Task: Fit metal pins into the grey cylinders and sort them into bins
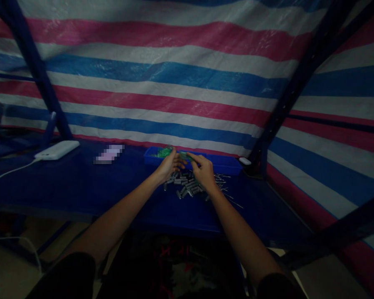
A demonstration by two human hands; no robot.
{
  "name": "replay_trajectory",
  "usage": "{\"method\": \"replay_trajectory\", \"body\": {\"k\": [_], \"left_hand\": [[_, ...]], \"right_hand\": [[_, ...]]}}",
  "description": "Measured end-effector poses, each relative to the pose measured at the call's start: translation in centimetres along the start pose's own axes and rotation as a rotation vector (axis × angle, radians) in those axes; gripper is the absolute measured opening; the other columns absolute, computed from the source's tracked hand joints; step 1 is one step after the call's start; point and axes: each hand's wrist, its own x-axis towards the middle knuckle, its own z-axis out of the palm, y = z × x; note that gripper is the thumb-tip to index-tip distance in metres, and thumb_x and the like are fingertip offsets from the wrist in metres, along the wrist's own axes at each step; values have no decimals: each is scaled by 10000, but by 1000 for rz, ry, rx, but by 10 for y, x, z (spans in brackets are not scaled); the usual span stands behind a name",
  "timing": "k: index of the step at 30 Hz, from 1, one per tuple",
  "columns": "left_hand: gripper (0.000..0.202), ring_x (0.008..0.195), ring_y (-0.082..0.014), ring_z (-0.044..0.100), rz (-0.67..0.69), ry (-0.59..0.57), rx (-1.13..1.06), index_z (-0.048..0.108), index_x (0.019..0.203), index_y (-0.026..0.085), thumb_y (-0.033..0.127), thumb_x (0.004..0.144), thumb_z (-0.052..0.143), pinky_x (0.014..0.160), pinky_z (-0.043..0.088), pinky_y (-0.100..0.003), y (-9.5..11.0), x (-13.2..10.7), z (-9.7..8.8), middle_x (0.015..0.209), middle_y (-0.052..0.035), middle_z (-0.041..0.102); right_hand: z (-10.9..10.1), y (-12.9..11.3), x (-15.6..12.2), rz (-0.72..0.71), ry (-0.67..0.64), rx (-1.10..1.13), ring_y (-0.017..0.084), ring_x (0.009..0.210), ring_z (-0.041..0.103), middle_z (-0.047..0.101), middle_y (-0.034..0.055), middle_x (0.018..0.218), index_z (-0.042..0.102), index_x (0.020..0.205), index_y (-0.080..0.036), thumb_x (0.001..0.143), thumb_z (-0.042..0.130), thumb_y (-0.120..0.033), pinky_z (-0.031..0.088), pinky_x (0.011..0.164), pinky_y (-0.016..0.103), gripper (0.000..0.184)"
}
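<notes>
Where the two hands come together above the worktop, a small, pale green piece (183, 155) sits at the fingertips of the right hand (203, 169), whose thumb and forefinger look pinched on it. It has a slightly see-through look, though the dim light hides its exact shape and finish. The left hand (168, 164) faces it with fingers loosely curled and partly spread; whether they touch the piece or grip anything I cannot tell. Held up between both hands, the piece is probably kept there so that either one can work on it.

Just below lies a loose heap of short, grey, metallic-looking cylinders (192, 185), likely spread there for easy picking, with thin, straight, silvery rods (236, 204) at its right. Behind the hands, a shallow blue plastic bin (149, 156) holds bright green pieces (163, 152), which its walls presumably keep apart from the heap; another long blue bin (227, 164) stands to the right. Farther left on the dark blue worktop (90, 187) rests a white, slab-shaped device (60, 149) with a white cable.
</notes>
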Motion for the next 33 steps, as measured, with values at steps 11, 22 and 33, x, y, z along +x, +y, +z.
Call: {"method": "replay_trajectory", "body": {"k": [11,22,33], "left_hand": [[180,840,-157,509,727,170,820,670,912,211,258,787,549,764,419,-302,-1,-2,-7,875,-39,543],[326,856,-169,514,425,167,631,671,883,180,423,818,464,702,438,-289,-6,2,-3,958,-65,527],[194,703,-149,524,516,210,652,669,795,174,326,757,554,643,393,-253,6,-1,-9,724,-15,593]], "right_hand": [[5,7,6,351,30,339,172,841,529,564,39,854,642,716,-175,749,474,-460,412,747,292,333],[1,7,2,121,91,70,128,576,474,618,7,704,663,898,-184,778,467,-362,370,593,250,290],[8,0,-1,78,31,47,193,959,475,495,50,965,645,961,-231,677,543,-198,408,833,324,303]]}}
